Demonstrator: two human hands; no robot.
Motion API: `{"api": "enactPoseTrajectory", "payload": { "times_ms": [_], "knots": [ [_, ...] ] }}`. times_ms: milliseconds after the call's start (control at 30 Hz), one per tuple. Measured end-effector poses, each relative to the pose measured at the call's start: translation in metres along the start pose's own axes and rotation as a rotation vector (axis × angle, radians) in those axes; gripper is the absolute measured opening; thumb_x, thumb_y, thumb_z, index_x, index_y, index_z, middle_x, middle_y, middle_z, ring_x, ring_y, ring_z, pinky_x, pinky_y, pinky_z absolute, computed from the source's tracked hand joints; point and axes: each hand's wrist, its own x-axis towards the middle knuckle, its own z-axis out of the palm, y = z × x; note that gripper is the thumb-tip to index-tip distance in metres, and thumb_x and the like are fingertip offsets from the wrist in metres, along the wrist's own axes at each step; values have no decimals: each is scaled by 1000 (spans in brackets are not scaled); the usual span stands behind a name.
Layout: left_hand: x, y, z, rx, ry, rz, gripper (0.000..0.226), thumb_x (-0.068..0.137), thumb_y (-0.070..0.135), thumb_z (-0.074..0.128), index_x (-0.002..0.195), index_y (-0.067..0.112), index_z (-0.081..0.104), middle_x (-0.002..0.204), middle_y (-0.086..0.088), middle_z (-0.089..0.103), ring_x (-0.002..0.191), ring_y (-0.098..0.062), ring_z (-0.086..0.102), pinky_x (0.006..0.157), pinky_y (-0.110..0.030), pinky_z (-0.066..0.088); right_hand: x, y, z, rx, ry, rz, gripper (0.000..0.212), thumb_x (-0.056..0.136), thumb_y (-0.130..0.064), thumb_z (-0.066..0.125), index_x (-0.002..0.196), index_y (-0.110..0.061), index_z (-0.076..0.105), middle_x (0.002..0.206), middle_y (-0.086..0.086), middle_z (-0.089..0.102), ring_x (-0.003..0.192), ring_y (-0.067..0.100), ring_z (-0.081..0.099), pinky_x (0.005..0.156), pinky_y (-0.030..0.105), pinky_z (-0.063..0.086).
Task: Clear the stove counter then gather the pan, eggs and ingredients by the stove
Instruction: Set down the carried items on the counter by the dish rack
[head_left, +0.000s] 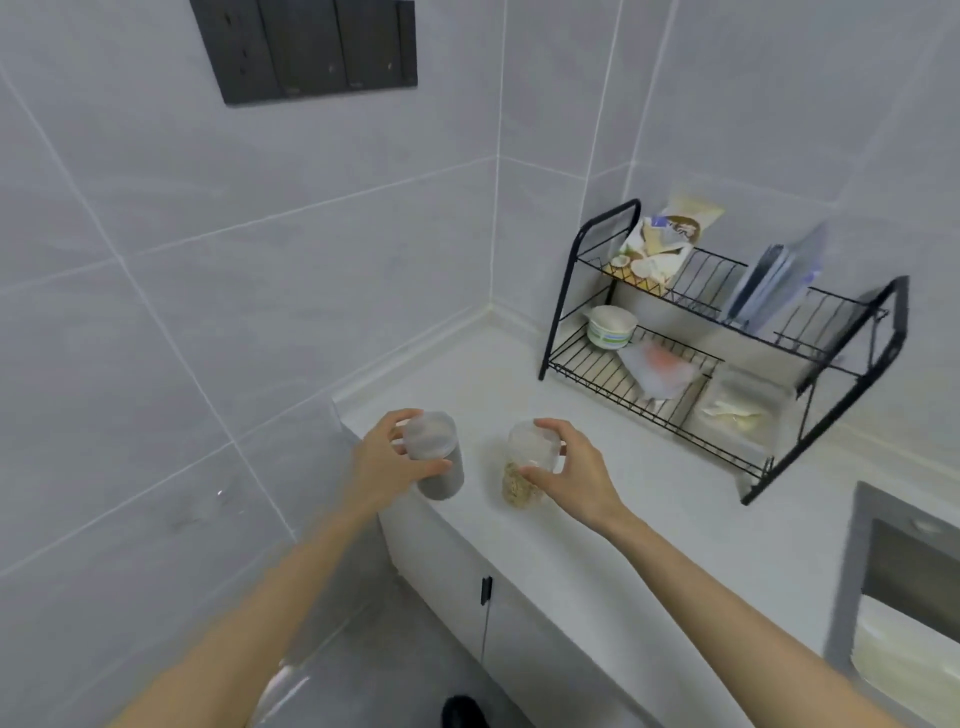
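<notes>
Two clear plastic jars with lids stand at the near left end of the white counter (597, 519). The jar with dark contents (441, 470) is gripped near its lid by my left hand (382, 462). My right hand (569, 467) grips the top of the jar with tan flakes (519, 480) low inside it. Whether the jars touch the counter or hover just above it is unclear. No stove, pan or eggs appear in view.
A black two-tier wire rack (727, 343) stands on the counter at the back right, holding food packets, a white bowl (610, 325) and plastic bags. A sink (904, 587) is set in the counter at the right edge. Tiled walls enclose the corner.
</notes>
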Motion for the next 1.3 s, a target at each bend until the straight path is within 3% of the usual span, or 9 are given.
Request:
{"api": "enactPoseTrajectory", "payload": {
  "times_ms": [167, 267, 367, 533, 633, 833, 1000, 1133, 1300],
  "knots": [
    [95, -2, 6, 114, -49, 26, 64, 61, 19, 89, 111, 34, 51, 108, 3, 62, 90, -13, 62, 79, -31, 55, 94, 4, 20, -24, -41, 43, 62, 74, -26, 77, 129, -26, 48, 126, 1, 53, 115, 18, 50, 98, 28, 39],
    [147, -7, 10, 153, -102, 33, 63, 64, 21, 88, 114, 32, 52, 108, 5, 62, 90, -11, 61, 73, -21, 51, 145, 8, 30, -46, -60, 67, 63, 76, -23, 77, 131, -23, 47, 128, 3, 52, 115, 20, 49, 93, 23, 35],
    [190, -11, 16, 167, -167, 12, 65, 66, 22, 86, 122, 25, 52, 114, 5, 60, 96, -13, 59, 77, -26, 50, 182, 12, 38, -63, -56, 109, 65, 76, -20, 77, 132, -21, 46, 130, 4, 51, 116, 22, 50, 92, 22, 35],
    [265, -17, 33, 146, -260, -27, 69, 63, 7, 86, 124, 15, 52, 112, 4, 56, 99, -17, 56, 82, -30, 49, 235, 22, 53, -80, -22, 196, 65, 77, -17, 76, 134, -21, 44, 129, 3, 51, 117, 21, 49, 92, 20, 34],
    [308, -23, 48, 166, -304, -30, 70, 60, 1, 85, 121, 14, 54, 109, 3, 56, 99, -17, 56, 79, -22, 44, 264, 27, 61, -108, 18, 223, 66, 76, -15, 76, 133, -21, 44, 130, 5, 51, 118, 20, 50, 93, 17, 33],
    [373, -25, 80, 208, -354, -34, 75, 55, 2, 86, 121, 14, 53, 115, -2, 59, 111, -26, 58, 90, -33, 49, 307, 31, 70, -86, 130, 313, 69, 74, -9, 76, 135, -15, 44, 134, 10, 49, 121, 25, 49, 100, 24, 34],
    [416, -14, 101, 251, -363, 0, 73, 56, -1, 84, 122, 9, 55, 118, -7, 62, 108, -22, 58, 79, -16, 40, 338, 37, 73, -72, 195, 385, 68, 75, -9, 75, 135, -14, 42, 133, 12, 49, 116, 28, 53, 97, 26, 37],
    [435, -10, 115, 277, -335, 46, 70, 53, 4, 86, 117, 12, 59, 115, -4, 64, 106, -22, 60, 89, -28, 47, 353, 41, 73, -25, 248, 430, 65, 77, -11, 73, 134, -16, 42, 132, 10, 50, 119, 27, 50, 96, 25, 36],
    [445, -8, 120, 264, -303, 74, 74, 59, 3, 83, 127, 13, 55, 128, -4, 60, 118, -19, 55, 102, -30, 41, 368, 44, 74, -3, 287, 435, 61, 79, -12, 70, 133, -19, 42, 130, 9, 52, 117, 26, 51, 98, 31, 41]
  ]
}}
